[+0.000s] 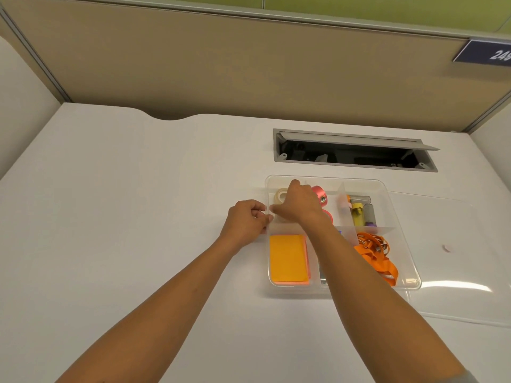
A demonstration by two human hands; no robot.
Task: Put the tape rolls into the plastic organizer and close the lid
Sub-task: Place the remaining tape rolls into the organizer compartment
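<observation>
— Tape rolls: where are they?
— In the organizer (409, 283) on the desk (138, 217), far-left compartment: a pale roll (281, 195) and a pink roll (320, 192).
— And the hands?
— Left hand (246, 221) curls against the organizer's left wall. Right hand (300, 204) reaches into that compartment, fingers bent; what it holds cannot be told.
— The lid (456, 261)?
— Flat, to the right.

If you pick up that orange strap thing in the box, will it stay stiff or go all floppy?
Probably floppy: the orange strap lies in loose loops in the organizer. It looks thin, so likely light. Its metal clip might swing or snag on the dividers.
</observation>
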